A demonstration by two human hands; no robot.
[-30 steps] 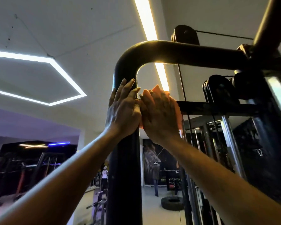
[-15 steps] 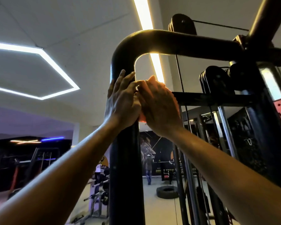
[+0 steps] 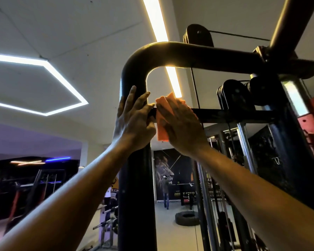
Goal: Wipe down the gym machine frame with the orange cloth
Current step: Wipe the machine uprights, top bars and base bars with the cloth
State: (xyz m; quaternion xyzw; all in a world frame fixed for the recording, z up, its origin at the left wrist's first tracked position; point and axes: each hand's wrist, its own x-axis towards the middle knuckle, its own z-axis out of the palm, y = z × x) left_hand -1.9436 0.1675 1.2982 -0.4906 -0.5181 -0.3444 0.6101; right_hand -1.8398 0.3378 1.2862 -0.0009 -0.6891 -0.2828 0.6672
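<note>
Pressing the orange cloth (image 3: 162, 120) flat against the short black crossbar (image 3: 225, 115), the right hand (image 3: 179, 127) lies over it with straight fingers laid side by side, palm toward the metal; nothing is pinched, the cloth is simply trapped between open palm and bar, which suits a wide wiping stroke; the folded cloth shows beyond the fingertips at the top and hangs out below the heel of the hand, sitting just where the crossbar meets the upright post (image 3: 136, 178) of the machine frame; the left hand (image 3: 132, 122) rests flat on that post just below its curved bend (image 3: 140, 58), fingers extended upward and relaxed, gripping nothing; judging by its placement, it steadies the body for the overhead reach; both forearms rise steeply from the lower corners and converge on the joint, wrists nearly straight; the two hands are close beside each other, whether touching I cannot tell; the curved bend overhead and the post below look still to be wiped, though that is only a guess
</note>
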